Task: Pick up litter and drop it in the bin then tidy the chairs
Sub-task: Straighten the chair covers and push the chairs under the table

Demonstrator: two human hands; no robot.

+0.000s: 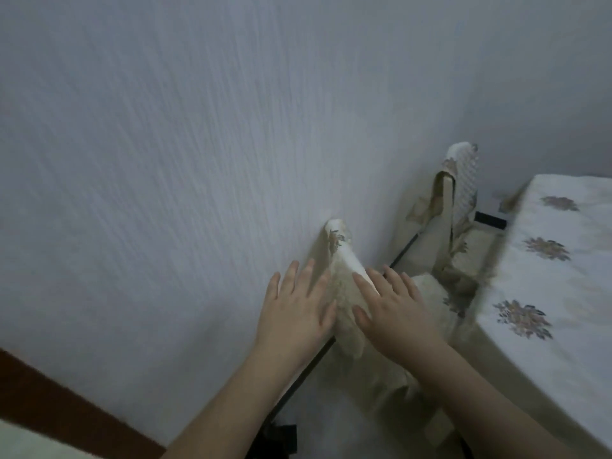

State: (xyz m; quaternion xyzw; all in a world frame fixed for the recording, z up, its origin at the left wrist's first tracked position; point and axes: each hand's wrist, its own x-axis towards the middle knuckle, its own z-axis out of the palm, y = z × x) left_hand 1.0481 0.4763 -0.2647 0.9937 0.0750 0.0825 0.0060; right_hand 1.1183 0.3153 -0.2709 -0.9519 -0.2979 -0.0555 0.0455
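A chair [344,260] in a cream floral cover stands with its back against the pale wall, just ahead of me. My left hand [294,309] is flat with straight fingers at the left side of the chair's back. My right hand [394,309] lies flat with spread fingers on the right side of the same back. Neither hand holds anything. A second covered chair [460,183] stands farther along the wall. No litter and no bin are in view.
A table [559,260] with a white flowered cloth fills the right side, close to both chairs. The textured wall [165,160] takes up the left and top. A brown skirting strip [66,402] runs along the lower left.
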